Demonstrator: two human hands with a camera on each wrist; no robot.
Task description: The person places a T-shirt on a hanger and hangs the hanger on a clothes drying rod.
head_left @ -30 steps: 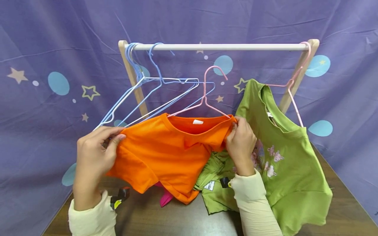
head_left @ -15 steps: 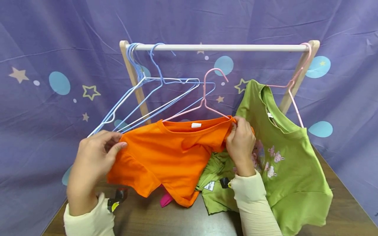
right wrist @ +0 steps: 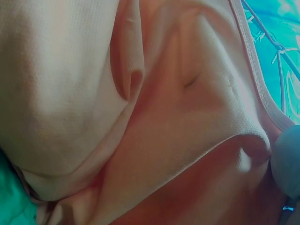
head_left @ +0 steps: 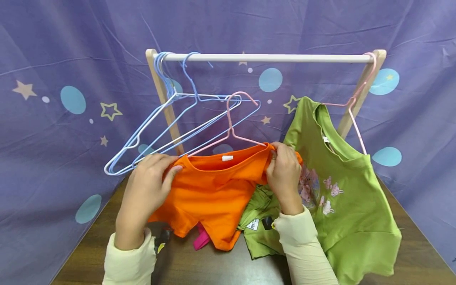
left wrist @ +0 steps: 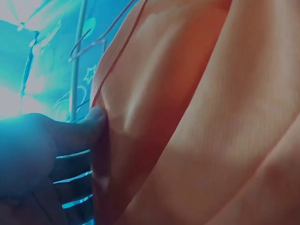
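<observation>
Orange shirt [head_left: 213,194], head view: held over the counter [head_left: 213,273], pink hanger [head_left: 231,127] in its neck but off the rail [head_left: 285,58]. Left hand [head_left: 146,192] pinched one shoulder, right hand [head_left: 285,170] gripped the other. Green shirt [head_left: 360,229] hung already. Remaining, I'd judge: seat shoulders, hang it. Left wrist view: pinch at collar edge. Right wrist view: fingertip on cloth, grip mostly out of frame.

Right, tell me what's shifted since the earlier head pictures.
The left hand moved inward, to the right, and now pinches the orange shirt close to its collar. The pink hanger inside it shifted left and down; the right hand moved slightly left. Neither hand has let go of the shirt. The green shirt and blue hangers stayed on the rail.
</observation>
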